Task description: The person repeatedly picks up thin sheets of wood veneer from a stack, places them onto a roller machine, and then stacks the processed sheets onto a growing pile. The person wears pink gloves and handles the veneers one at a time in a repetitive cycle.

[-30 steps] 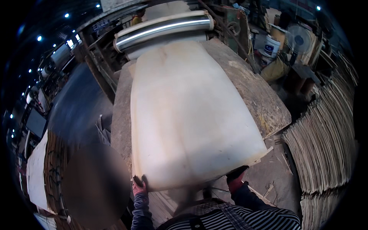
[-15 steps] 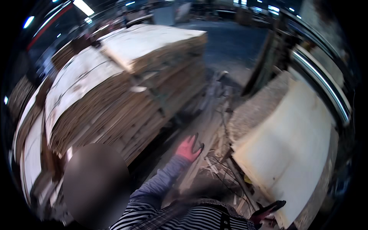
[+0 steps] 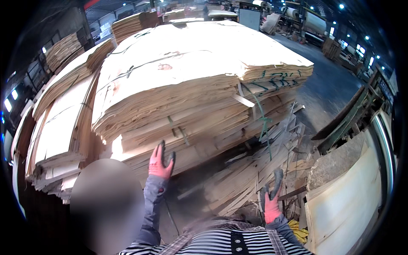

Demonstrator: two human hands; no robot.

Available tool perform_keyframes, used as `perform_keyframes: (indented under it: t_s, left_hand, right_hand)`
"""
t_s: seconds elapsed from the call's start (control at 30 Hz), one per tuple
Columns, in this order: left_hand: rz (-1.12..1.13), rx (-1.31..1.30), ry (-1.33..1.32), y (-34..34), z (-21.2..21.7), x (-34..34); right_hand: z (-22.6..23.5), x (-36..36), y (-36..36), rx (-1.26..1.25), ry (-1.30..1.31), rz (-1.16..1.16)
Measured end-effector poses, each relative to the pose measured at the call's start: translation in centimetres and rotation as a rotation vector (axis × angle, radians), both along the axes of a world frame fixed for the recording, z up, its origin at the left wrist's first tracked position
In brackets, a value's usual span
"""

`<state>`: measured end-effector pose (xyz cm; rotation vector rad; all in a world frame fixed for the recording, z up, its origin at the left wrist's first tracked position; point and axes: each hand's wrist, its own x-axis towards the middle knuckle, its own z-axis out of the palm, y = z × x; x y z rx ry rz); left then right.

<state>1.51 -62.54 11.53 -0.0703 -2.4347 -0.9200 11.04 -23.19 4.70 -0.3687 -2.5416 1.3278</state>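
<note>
My left hand (image 3: 161, 163), in a red glove with dark fingertips, is raised with its fingers apart and holds nothing. It hangs in front of the near side of a tall stack of thin wood veneer sheets (image 3: 187, 91); I cannot tell whether it touches it. My right hand (image 3: 272, 199), gloved the same way, is in the air with thumb and fingers spread and nothing between them. Wood scraps (image 3: 238, 187) litter the floor beyond it. To its right lies a pale veneer sheet (image 3: 346, 204) on a machine bed.
A shiny metal roller (image 3: 384, 148) runs along the right edge. Green strapping (image 3: 264, 121) hangs down the stack's side. More veneer piles (image 3: 63, 123) stand at the left. A yellow cloth-like thing (image 3: 298, 230) lies near my right forearm. Dark floor (image 3: 312, 100) stretches behind.
The view has swung left toward the large veneer stack. My right hand has moved away from the pale sheet at the right, and my left now appears before the stack. Both remain empty.
</note>
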Motion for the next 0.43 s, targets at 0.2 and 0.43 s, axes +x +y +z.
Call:
perform_keyframes:
  t_s: [0.2, 0.43]
  left_hand:
    - [0.023, 0.006, 0.141, -0.2, 1.0, -2.0]
    - [0.201, -0.235, 0.326, 3.3, 6.5, -9.0]
  right_hand:
    - [0.1, -7.4, 1.6, 0.072, 0.269, 0.193]
    - [0.6, -17.3, 6.6, 0.114, 0.247, 0.201]
